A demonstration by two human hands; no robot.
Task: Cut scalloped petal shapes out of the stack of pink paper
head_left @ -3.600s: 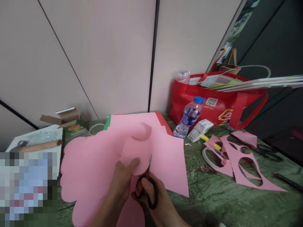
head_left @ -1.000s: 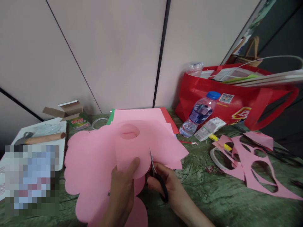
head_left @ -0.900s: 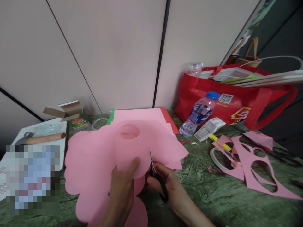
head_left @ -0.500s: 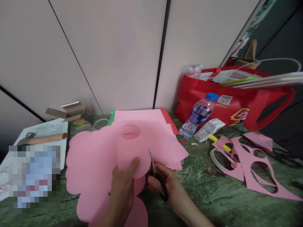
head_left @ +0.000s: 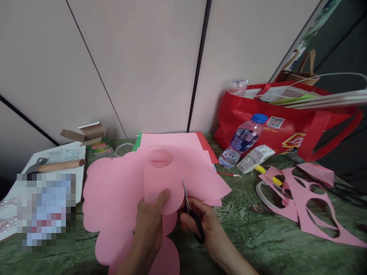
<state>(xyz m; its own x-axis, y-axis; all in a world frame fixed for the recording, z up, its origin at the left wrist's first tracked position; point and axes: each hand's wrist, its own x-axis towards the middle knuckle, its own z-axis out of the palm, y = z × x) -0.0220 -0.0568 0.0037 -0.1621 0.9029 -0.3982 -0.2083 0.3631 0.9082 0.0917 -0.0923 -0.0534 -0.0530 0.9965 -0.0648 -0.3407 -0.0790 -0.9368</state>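
Note:
My left hand (head_left: 150, 219) pinches a sheet of pink paper (head_left: 163, 187) near its rounded lower edge, thumb on top. The sheet has an oval hole towards its upper part and stretches out to the right. In my right hand (head_left: 202, 221) is a pair of scissors (head_left: 192, 218) with black handles, its blades at the sheet's curved edge and pointing away from me. Beneath and to the left lies a large pink scalloped paper shape (head_left: 111, 191), partly covered by my left hand and arm.
Pink paper offcuts (head_left: 302, 206) with holes lie at the right, by a tape roll (head_left: 262, 194). Behind stand a water bottle (head_left: 243, 139), a small carton (head_left: 255, 158) and a red bag (head_left: 286, 122). At left are an opened box (head_left: 99, 147) and a hammer (head_left: 61, 165) on a white board.
The whole view has shifted slightly, so things appear a little further right. Both hands, the scissors and the pink sheet keep nearly the same arrangement.

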